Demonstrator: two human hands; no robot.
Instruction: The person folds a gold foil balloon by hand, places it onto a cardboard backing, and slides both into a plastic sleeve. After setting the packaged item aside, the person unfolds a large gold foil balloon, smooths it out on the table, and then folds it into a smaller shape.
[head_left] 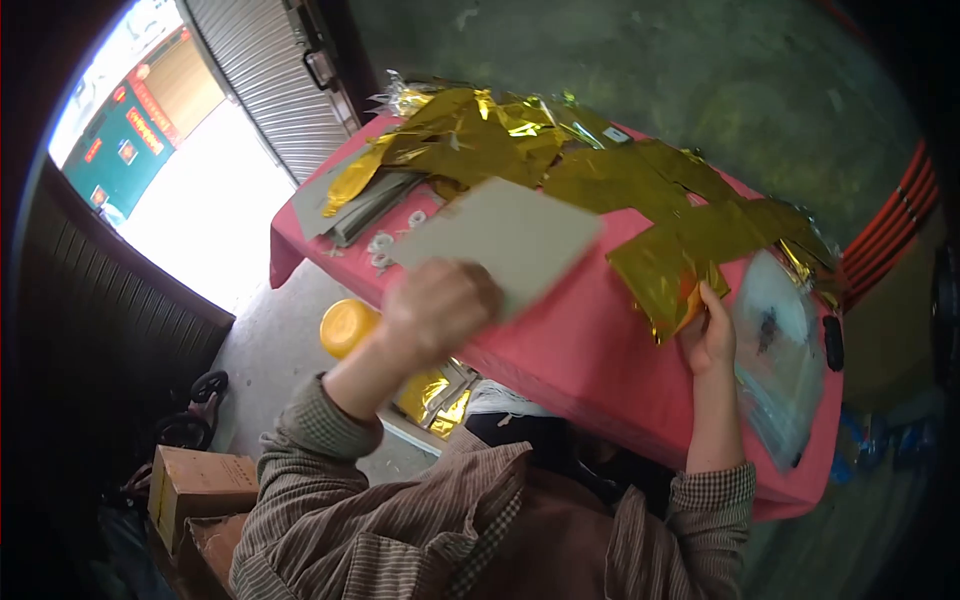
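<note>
My left hand (440,310), blurred by motion, is closed around the near edge of a flat grey cardboard sheet (520,240). The sheet is tilted above the table. At the right, my right hand (712,335) pinches the near corner of a shiny gold foil sheet (660,265) between thumb and fingers. More gold foil (470,140) lies in loose, overlapping pieces along the far side of the table. Beyond my left hand, a stack of grey card pieces (375,205) rests at the table's left end, beside small white rolls (381,246).
A pink cloth (590,345) covers the table. Clear plastic bags (775,370) and a black object (833,343) lie at its right end. On the floor at left are a yellow bowl (348,328) and a cardboard box (200,480). Orange pipes (890,225) stand right.
</note>
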